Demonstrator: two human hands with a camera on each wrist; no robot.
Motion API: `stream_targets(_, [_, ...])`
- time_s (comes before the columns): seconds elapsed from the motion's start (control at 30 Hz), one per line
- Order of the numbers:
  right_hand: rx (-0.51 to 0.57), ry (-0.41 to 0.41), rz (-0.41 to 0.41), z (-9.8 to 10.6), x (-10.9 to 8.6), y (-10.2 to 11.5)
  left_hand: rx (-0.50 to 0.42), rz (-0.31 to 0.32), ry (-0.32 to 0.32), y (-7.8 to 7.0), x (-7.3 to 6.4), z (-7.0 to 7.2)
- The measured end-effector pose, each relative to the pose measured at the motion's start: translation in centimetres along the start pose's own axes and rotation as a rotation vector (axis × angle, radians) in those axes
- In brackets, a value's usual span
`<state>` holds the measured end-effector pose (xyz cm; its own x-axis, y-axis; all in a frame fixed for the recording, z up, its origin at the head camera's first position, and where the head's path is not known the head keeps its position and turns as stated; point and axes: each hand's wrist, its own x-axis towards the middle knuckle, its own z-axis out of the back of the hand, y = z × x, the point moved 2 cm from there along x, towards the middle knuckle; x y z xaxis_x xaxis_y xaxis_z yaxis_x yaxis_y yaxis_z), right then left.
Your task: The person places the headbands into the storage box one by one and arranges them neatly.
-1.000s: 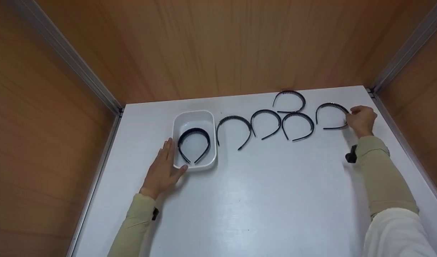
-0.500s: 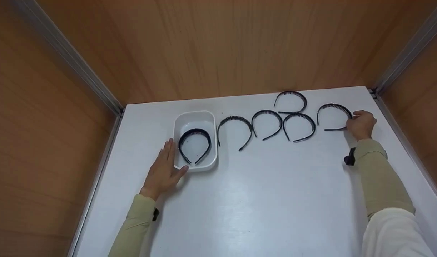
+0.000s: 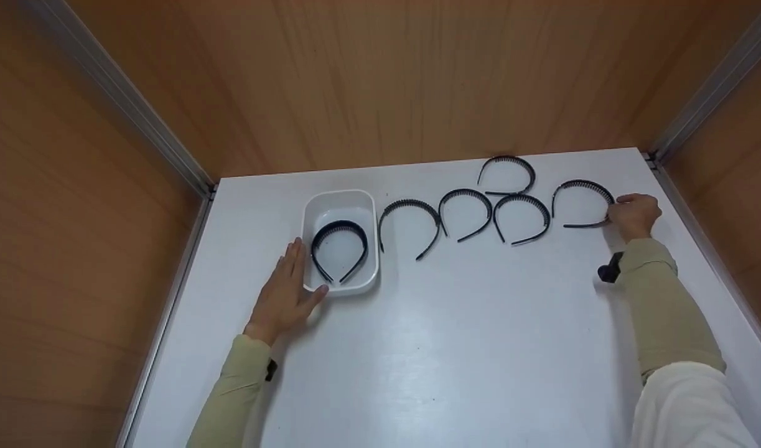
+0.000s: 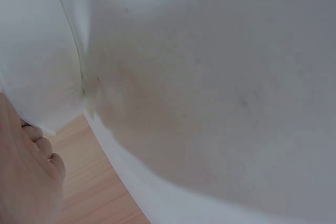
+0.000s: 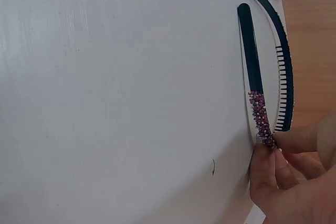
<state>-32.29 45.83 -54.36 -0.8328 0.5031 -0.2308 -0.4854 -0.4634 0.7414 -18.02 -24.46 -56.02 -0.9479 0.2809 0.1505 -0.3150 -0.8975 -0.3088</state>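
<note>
My right hand (image 3: 635, 216) pinches the right side of a black toothed headband (image 3: 582, 183) at the far right of the table. In the right wrist view that headband (image 5: 252, 51) shows red-purple beads near the fingertips, with comb teeth on its other part. My left hand (image 3: 280, 305) rests against the left side and near corner of a white plastic container (image 3: 376, 249), fingers straight and thumb spread. Inside the container lie black headbands (image 3: 340, 225) stacked together; how many is hard to tell. In the left wrist view the left hand (image 4: 26, 166) is mostly cut off beside the container's wall (image 4: 37, 51).
Between container and right hand, several black headbands lie in a rough row, among them one beside the container (image 3: 409, 203), one in the middle (image 3: 464, 192), and one at the back (image 3: 508, 158). Wooden panels (image 3: 380, 81) wall in the back and both sides of the white table (image 3: 417, 348).
My right fingers have come slightly lower on the right side of the headband. The left hand and the container stay where they were, apart from a slight camera shift.
</note>
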Motion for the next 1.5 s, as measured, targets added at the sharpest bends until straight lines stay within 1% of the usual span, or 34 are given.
stream_targets(0.1, [0.006,-0.014,0.007,0.2,0.0,-0.1,-0.008,-0.002,-0.004,-0.1,0.0,0.0])
stream_targets(0.2, [0.045,-0.003,0.0,0.5,0.1,-0.3,-0.018,-0.004,-0.011,-0.2,-0.1,0.0])
stream_targets(0.33, [0.148,0.047,-0.048,0.9,0.4,-0.7,-0.02,-0.011,-0.019,-0.2,-0.1,0.0])
stream_targets(0.47, [0.21,0.073,-0.099,1.3,0.5,-1.1,-0.017,-0.013,-0.023,-0.1,-0.1,-0.1])
stream_targets(0.8, [0.216,0.107,-0.153,2.0,0.6,-1.5,-0.021,-0.009,-0.001,-0.2,0.1,0.0])
stream_targets(0.93, [0.248,0.12,-0.17,2.1,0.5,-1.4,-0.016,-0.006,0.001,-0.1,0.1,0.1])
stream_targets(1.03, [0.273,0.134,-0.165,2.2,0.2,-1.0,-0.013,-0.002,-0.001,-0.1,0.0,0.1])
stream_targets(1.17, [0.294,0.122,-0.158,2.4,-0.3,-0.6,-0.018,-0.003,-0.002,-0.1,-0.1,0.1])
stream_targets(1.27, [0.283,0.119,-0.154,2.5,-0.6,-0.3,-0.015,-0.004,-0.005,0.0,-0.1,0.1])
stream_targets(1.5, [0.255,0.166,-0.133,2.7,-1.4,0.4,-0.003,0.005,-0.002,0.0,-0.1,0.0])
